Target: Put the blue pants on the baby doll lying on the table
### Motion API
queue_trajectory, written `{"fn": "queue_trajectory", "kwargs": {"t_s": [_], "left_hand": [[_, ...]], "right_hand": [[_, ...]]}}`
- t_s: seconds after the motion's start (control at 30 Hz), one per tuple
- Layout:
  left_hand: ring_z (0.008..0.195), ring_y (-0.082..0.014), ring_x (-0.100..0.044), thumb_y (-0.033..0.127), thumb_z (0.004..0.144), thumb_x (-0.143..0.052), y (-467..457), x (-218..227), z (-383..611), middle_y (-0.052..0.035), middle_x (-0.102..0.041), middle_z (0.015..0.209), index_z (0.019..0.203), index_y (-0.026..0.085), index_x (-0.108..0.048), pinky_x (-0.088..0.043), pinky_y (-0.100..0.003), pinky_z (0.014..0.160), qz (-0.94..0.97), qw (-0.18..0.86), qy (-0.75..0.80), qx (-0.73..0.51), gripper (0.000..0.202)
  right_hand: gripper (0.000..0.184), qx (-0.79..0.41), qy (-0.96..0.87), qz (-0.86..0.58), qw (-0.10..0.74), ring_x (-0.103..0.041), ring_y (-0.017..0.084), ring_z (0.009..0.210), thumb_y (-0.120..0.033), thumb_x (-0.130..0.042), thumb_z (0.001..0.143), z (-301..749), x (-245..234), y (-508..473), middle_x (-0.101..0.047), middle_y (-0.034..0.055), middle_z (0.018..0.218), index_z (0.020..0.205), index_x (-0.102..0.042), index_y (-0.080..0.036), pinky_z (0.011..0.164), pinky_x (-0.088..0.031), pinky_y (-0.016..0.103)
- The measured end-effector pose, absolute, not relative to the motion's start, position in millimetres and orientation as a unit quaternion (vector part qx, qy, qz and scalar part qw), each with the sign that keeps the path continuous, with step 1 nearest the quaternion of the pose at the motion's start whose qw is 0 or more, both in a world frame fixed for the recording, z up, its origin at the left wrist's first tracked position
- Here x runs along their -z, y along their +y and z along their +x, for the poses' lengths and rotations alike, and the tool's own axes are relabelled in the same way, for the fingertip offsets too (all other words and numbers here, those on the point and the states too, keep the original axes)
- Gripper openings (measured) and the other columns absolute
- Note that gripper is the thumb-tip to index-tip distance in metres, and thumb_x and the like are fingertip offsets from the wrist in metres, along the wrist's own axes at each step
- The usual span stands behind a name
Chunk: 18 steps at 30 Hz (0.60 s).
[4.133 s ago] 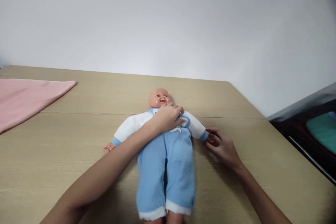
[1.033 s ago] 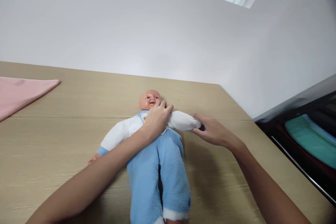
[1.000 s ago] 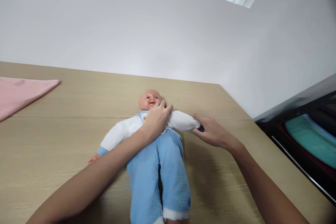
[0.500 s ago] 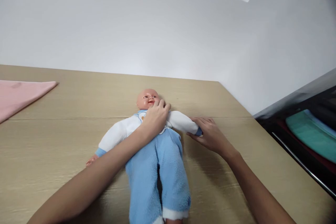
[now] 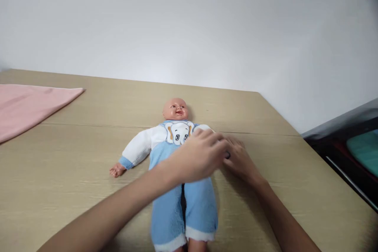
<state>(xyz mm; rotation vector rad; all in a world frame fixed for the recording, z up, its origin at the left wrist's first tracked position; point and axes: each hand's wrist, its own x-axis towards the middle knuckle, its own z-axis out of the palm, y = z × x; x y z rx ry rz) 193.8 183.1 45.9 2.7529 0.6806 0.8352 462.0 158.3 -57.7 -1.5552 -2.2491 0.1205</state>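
Note:
A baby doll (image 5: 165,153) lies face up on the wooden table, in a fuzzy blue and white suit with an elephant on the chest. My left hand (image 5: 202,155) reaches across its belly, fingers curled over the doll's arm on the right side. Motion blurs this hand, and its fingertips are hidden. My right hand (image 5: 239,161) is closed around the end of that same arm, where a bit of dark cuff shows between my hands. The doll's other arm (image 5: 136,149) stretches out on the table, untouched.
A pink cloth (image 5: 35,106) lies on the table (image 5: 73,189) at the left. Behind the table rises a pale wall (image 5: 147,27). On the right, beyond the table edge, stands a dark piece of furniture with a green item (image 5: 364,151) in it.
My left hand has left the doll's upper chest and moved right and down to the doll's arm, uncovering the elephant. My right hand stays at the cuff. The view has shifted slightly.

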Motion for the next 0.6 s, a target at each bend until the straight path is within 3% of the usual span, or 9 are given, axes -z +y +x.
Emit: {"fn": "queue_trajectory", "kwargs": {"t_s": [0.1,0.23,0.33,0.47,0.6], "left_hand": [[0.107,-0.0247,-0.063,0.023,0.11,-0.053,139,-45,206,-0.0075,-0.073,0.117,0.118,0.02,-0.066,-0.048,-0.042,0.093,0.944,0.098,0.153,-0.275,0.016],[0.102,-0.0201,-0.064,0.019,0.106,-0.058,84,-33,211,-0.0011,-0.072,0.109,0.109,0.02,-0.064,-0.049,-0.039,0.094,0.928,0.092,0.178,-0.314,0.007],[0.1,-0.0194,-0.065,0.02,0.106,-0.061,53,-22,195,-0.0013,-0.074,0.11,0.112,0.019,-0.065,-0.048,-0.039,0.099,0.904,0.1,0.212,-0.358,0.007],[0.096,-0.0198,-0.07,0.012,0.104,-0.058,26,-3,148,-0.0039,-0.077,0.106,0.115,0.02,-0.067,-0.053,-0.034,0.09,0.849,0.126,0.288,-0.424,0.015],[0.099,-0.0187,-0.074,0.013,0.105,-0.055,3,33,94,-0.0054,-0.078,0.106,0.117,0.023,-0.068,-0.058,-0.028,0.088,0.817,0.056,0.383,-0.428,0.02]], "right_hand": [[0.05,0.019,-0.802,-0.555,0.22,-0.06,0.038,0.137,-0.033,-0.059,0.104,458,58,154,-0.065,0.018,0.146,0.152,-0.053,-0.022,0.115,-0.046,0.059],[0.067,0.088,-0.785,-0.54,0.289,-0.05,0.039,0.149,-0.04,-0.068,0.102,435,38,135,-0.053,0.0197,0.16,0.162,-0.043,-0.022,0.124,-0.039,0.061],[0.063,0.048,-0.791,-0.524,0.312,-0.051,0.035,0.149,-0.036,-0.065,0.105,414,22,111,-0.054,0.0155,0.16,0.162,-0.042,-0.026,0.124,-0.041,0.056],[0.053,0.002,-0.784,-0.535,0.314,-0.051,0.034,0.148,-0.034,-0.061,0.107,405,22,80,-0.055,0.0135,0.158,0.158,-0.046,-0.029,0.122,-0.043,0.056],[0.044,-0.002,-0.745,-0.582,0.327,-0.055,0.033,0.144,-0.04,-0.06,0.108,416,37,60,-0.06,0.0111,0.152,0.15,-0.053,-0.031,0.12,-0.045,0.055]]}}
